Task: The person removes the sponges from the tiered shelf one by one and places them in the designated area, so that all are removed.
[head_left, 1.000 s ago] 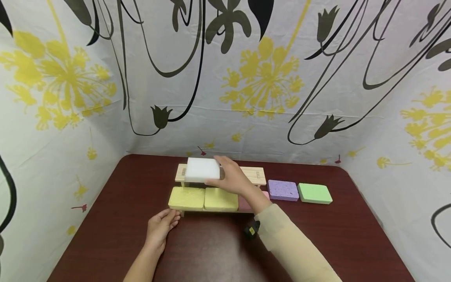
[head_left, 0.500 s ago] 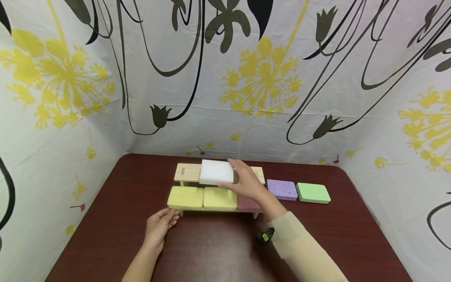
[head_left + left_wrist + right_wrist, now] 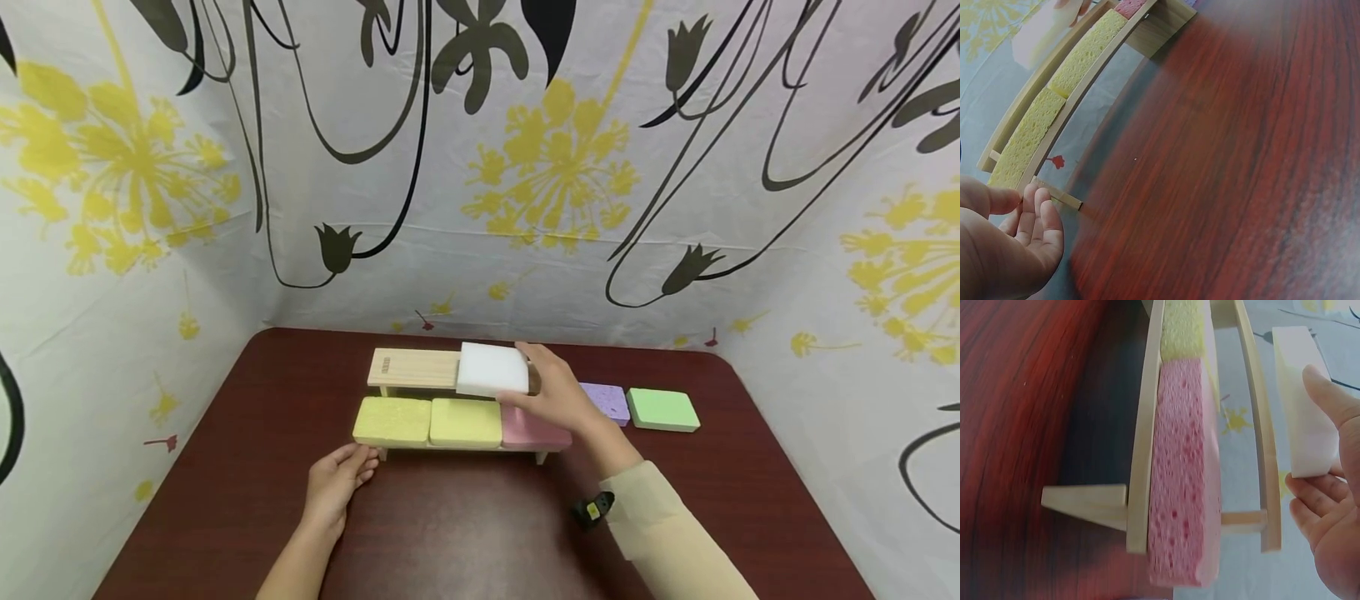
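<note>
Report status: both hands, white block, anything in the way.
Right hand grips white block above rear shelf. Left hand pinches left end of front shelf. Nothing visible between block and rear shelf.

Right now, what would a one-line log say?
left hand: grips left end of front shelf; right hand: holds white block over rear shelf; front shelf: two yellow sponges, pink sponge; table: purple sponge, green sponge

No legible txt, tiny dk mark (image 3: 386, 365) on wooden rack (image 3: 422, 367), unreadable
</note>
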Available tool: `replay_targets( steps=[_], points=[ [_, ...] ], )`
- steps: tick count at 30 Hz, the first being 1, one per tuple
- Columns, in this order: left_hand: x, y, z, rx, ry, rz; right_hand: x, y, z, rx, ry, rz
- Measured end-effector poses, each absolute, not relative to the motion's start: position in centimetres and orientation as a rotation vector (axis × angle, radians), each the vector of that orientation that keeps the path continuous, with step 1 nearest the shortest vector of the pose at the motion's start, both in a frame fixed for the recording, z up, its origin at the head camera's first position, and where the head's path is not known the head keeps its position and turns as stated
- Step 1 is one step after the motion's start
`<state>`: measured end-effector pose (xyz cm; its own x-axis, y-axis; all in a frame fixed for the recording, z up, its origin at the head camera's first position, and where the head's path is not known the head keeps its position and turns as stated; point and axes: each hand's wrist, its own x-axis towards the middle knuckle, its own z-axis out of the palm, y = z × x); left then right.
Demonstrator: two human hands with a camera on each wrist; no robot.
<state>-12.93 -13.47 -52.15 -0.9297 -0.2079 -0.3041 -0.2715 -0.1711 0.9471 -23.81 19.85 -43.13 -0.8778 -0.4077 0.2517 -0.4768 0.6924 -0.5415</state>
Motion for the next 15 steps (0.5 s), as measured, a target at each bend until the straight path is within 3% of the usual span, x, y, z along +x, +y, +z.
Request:
replay_targets(
  steps=[15],
  points=[
    [-13.2, -13.8, -52.6, -0.578, 1.976, 2.294, -23.1, 23.2, -43.7, 0.719, -2.749, 0.924]
  ],
)
